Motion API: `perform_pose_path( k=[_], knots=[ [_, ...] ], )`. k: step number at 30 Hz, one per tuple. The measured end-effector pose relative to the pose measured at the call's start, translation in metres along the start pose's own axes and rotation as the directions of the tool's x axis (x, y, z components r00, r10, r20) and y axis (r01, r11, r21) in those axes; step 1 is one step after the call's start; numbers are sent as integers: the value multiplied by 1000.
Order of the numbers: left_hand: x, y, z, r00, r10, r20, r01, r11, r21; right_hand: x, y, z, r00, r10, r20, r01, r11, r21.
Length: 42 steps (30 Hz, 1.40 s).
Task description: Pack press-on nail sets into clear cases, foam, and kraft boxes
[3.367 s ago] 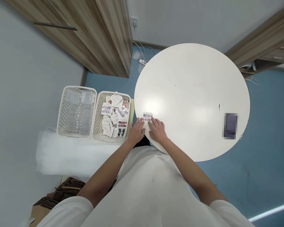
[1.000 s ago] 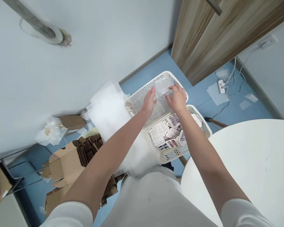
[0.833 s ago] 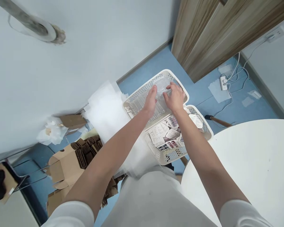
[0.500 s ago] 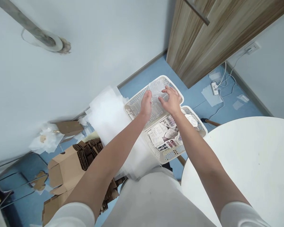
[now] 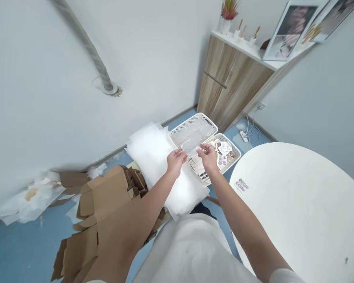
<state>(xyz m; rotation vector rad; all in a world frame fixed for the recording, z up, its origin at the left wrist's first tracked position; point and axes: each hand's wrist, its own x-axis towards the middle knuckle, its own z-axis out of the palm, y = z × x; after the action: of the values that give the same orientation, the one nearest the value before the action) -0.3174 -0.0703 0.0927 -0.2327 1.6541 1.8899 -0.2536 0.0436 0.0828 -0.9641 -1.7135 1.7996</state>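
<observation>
A thin clear plastic piece (image 5: 189, 148) spans the space between my two hands. Its left end is pinched by my left hand (image 5: 176, 160), and my right hand (image 5: 208, 154) pinches the other side. Beyond them stands a white basket with clear plastic pieces inside (image 5: 170, 135). Against it, under and beside my right hand, a second white basket (image 5: 240, 154) holds printed cards and sets of coloured nails. White foam sheets (image 5: 153, 147) lie piled to the left of both baskets.
A round white table (image 5: 297, 188) is at the right, with a nail set (image 5: 241, 185) near its left edge. Flattened cardboard boxes (image 5: 109, 196) are stacked at the left. A wooden cabinet (image 5: 233, 74) stands behind, near a power strip (image 5: 243, 136).
My hands have come out of the far basket, back toward me, with a clear plastic piece now between them. The view has tilted up, showing the cabinet top and the nail set on the table.
</observation>
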Motion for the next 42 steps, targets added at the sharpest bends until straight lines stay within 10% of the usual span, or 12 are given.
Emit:
perform_pose_path(
  k=[9,18,28,37,42],
  knots=[
    [-75,-18,-43,939,-100,330,47,985,164,-121,-7,-68,981,161,109,-180,962,206],
    [-143,-46,17,494,-424,759,-144,821,553,-205,-13,-160,988,100,114,-113,987,113],
    [-210,-110,78,270,-629,729,-152,720,677,-278,9,-249,987,65,-146,-62,998,24],
    [-260,-166,120,325,-632,703,28,750,661,-335,47,-321,932,204,-301,-149,969,196],
    [-276,-197,141,411,-596,690,-105,721,685,-347,58,-345,900,249,-358,-149,947,285]
  ],
)
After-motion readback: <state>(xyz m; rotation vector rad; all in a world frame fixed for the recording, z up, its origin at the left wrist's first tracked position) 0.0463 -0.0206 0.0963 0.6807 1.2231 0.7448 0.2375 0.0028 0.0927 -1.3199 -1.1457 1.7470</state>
